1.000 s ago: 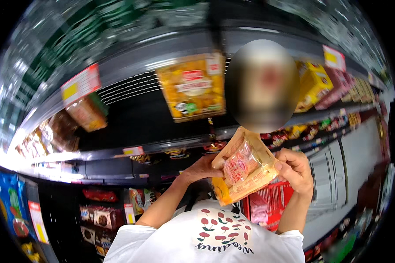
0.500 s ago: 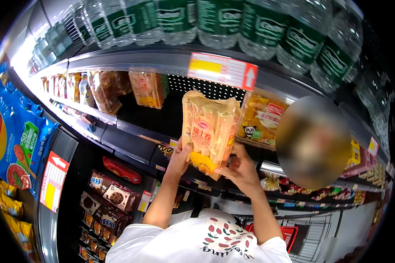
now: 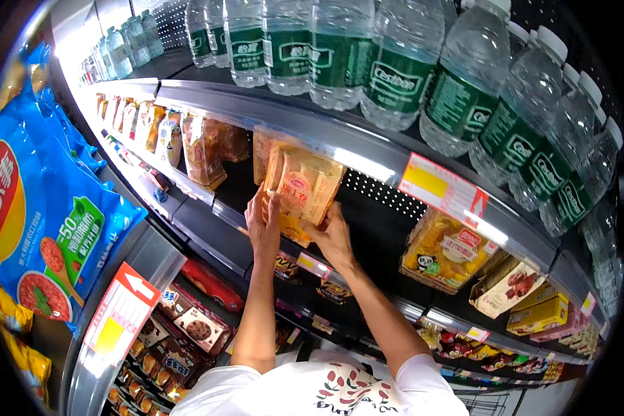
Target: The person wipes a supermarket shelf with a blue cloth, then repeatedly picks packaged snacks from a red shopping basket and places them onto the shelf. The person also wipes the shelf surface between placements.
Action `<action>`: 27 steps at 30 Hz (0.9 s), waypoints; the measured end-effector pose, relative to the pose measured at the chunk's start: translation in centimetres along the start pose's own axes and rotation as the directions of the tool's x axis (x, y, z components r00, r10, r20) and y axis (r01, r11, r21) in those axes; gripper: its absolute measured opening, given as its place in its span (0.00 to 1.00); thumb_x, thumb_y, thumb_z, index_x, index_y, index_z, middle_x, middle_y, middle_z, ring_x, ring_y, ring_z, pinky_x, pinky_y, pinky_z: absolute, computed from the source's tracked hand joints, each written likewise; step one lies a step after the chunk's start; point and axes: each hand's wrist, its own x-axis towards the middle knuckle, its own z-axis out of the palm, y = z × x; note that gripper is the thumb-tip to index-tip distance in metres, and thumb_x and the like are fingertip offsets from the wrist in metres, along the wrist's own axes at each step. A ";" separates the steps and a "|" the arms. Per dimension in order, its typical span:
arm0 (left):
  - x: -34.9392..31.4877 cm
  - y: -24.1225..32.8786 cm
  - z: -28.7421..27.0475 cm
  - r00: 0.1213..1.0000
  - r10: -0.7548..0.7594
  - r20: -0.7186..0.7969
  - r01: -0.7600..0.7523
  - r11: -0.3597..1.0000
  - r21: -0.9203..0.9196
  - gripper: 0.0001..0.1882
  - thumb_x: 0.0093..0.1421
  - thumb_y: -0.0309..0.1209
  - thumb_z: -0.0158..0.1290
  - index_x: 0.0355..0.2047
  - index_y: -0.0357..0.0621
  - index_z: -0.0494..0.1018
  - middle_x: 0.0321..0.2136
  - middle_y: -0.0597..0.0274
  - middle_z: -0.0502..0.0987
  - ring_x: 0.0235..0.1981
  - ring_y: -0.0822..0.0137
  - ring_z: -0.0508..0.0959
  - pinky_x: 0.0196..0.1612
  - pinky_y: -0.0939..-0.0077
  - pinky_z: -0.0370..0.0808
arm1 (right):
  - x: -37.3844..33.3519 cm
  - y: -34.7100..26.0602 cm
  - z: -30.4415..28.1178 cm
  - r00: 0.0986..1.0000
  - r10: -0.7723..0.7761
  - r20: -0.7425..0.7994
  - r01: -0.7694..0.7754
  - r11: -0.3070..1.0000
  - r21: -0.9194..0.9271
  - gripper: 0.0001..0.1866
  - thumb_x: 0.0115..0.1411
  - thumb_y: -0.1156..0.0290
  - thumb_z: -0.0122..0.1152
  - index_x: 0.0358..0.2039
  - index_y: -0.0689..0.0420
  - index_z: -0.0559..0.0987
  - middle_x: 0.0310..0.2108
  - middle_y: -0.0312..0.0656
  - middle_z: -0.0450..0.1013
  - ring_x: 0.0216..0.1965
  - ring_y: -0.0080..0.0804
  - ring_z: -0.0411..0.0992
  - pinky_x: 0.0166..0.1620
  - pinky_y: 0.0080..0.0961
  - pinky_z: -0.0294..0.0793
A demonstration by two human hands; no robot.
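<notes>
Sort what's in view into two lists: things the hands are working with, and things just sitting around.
In hand:
- orange snack bag
- left hand
- right hand
- shelf it goes onto

Just about:
- water bottles
- blue chip bags
- panda-print snack bag
- yellow price tag

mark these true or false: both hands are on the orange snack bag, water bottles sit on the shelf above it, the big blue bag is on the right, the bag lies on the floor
1. Both hands hold the orange snack bag: true, left hand and right hand grip it.
2. Water bottles stand on the shelf above: true.
3. The big blue bag is on the right: false, it hangs at the left.
4. The snack bag lies on the floor: false, it is held up at the shelf.
</notes>
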 end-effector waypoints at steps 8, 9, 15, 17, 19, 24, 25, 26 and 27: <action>2.3 -3.2 -0.3 0.984 0.099 -0.151 -0.086 0.992 0.090 0.32 0.68 0.36 0.56 0.70 0.45 0.60 0.62 0.46 0.68 0.64 0.49 0.66 0.65 0.57 0.62 | 5.4 1.8 5.2 0.986 -0.150 0.071 0.154 0.987 -0.055 0.34 0.57 0.64 0.72 0.58 0.61 0.66 0.46 0.53 0.78 0.46 0.42 0.79 0.48 0.35 0.78; 2.6 -3.4 -0.3 0.978 0.131 -0.161 -0.112 0.986 0.121 0.33 0.68 0.35 0.57 0.70 0.45 0.60 0.62 0.46 0.68 0.64 0.48 0.66 0.65 0.57 0.62 | 6.0 1.9 5.8 0.979 -0.186 0.078 0.191 0.980 -0.051 0.36 0.57 0.62 0.71 0.61 0.60 0.64 0.49 0.56 0.77 0.49 0.47 0.78 0.50 0.37 0.77; 3.5 -7.0 0.9 0.990 0.065 -0.125 -0.056 0.996 0.072 0.34 0.64 0.32 0.59 0.69 0.44 0.61 0.61 0.44 0.68 0.62 0.47 0.69 0.64 0.57 0.65 | 8.4 4.7 7.8 0.966 -0.244 0.085 0.256 0.949 -0.186 0.30 0.58 0.63 0.71 0.55 0.60 0.68 0.43 0.53 0.76 0.44 0.50 0.78 0.45 0.40 0.80; 3.3 -7.9 1.3 0.995 0.043 -0.094 -0.041 0.999 0.027 0.33 0.64 0.31 0.58 0.68 0.43 0.62 0.61 0.44 0.69 0.61 0.47 0.70 0.63 0.58 0.67 | 8.3 5.6 7.1 0.962 -0.242 0.128 0.262 0.949 -0.176 0.29 0.57 0.65 0.72 0.54 0.60 0.68 0.41 0.51 0.75 0.42 0.47 0.77 0.43 0.40 0.80; 3.0 -8.3 1.8 0.996 -0.021 -0.087 0.016 0.998 -0.053 0.33 0.64 0.30 0.58 0.68 0.43 0.62 0.60 0.43 0.69 0.61 0.47 0.70 0.63 0.58 0.67 | 8.0 7.2 7.3 0.927 -0.373 0.042 0.371 0.897 -0.241 0.29 0.56 0.68 0.73 0.53 0.61 0.69 0.42 0.50 0.73 0.41 0.43 0.76 0.41 0.37 0.81; 2.6 -7.6 1.8 0.997 -0.014 -0.080 0.014 1.000 -0.007 0.33 0.63 0.31 0.58 0.68 0.44 0.62 0.59 0.43 0.69 0.59 0.48 0.71 0.61 0.59 0.69 | 6.8 9.3 7.8 0.938 -0.336 -0.081 0.312 0.924 -0.222 0.29 0.55 0.73 0.73 0.53 0.64 0.69 0.48 0.51 0.69 0.43 0.38 0.76 0.40 0.28 0.83; 2.6 -7.4 1.7 0.997 -0.009 -0.071 0.013 0.998 0.056 0.33 0.64 0.32 0.58 0.68 0.44 0.62 0.60 0.43 0.69 0.60 0.49 0.71 0.61 0.59 0.69 | 6.9 10.3 8.1 0.943 -0.323 -0.084 0.296 0.924 -0.241 0.29 0.56 0.73 0.73 0.54 0.64 0.68 0.49 0.51 0.69 0.44 0.37 0.76 0.40 0.27 0.84; 2.7 -6.8 1.7 0.997 -0.034 -0.066 0.036 0.999 0.021 0.33 0.64 0.32 0.58 0.68 0.44 0.62 0.60 0.43 0.69 0.60 0.48 0.71 0.61 0.59 0.69 | 6.8 10.5 8.3 0.947 -0.309 -0.088 0.277 0.925 -0.259 0.29 0.56 0.73 0.73 0.54 0.65 0.68 0.50 0.51 0.69 0.45 0.37 0.76 0.41 0.25 0.84; 2.7 -6.2 1.8 0.997 -0.059 -0.059 0.058 0.998 -0.015 0.33 0.64 0.32 0.58 0.68 0.44 0.62 0.60 0.43 0.69 0.60 0.48 0.71 0.61 0.59 0.69 | 6.7 10.6 8.4 0.946 -0.311 -0.087 0.276 0.918 -0.283 0.29 0.56 0.74 0.72 0.55 0.65 0.68 0.50 0.51 0.69 0.45 0.37 0.77 0.41 0.26 0.84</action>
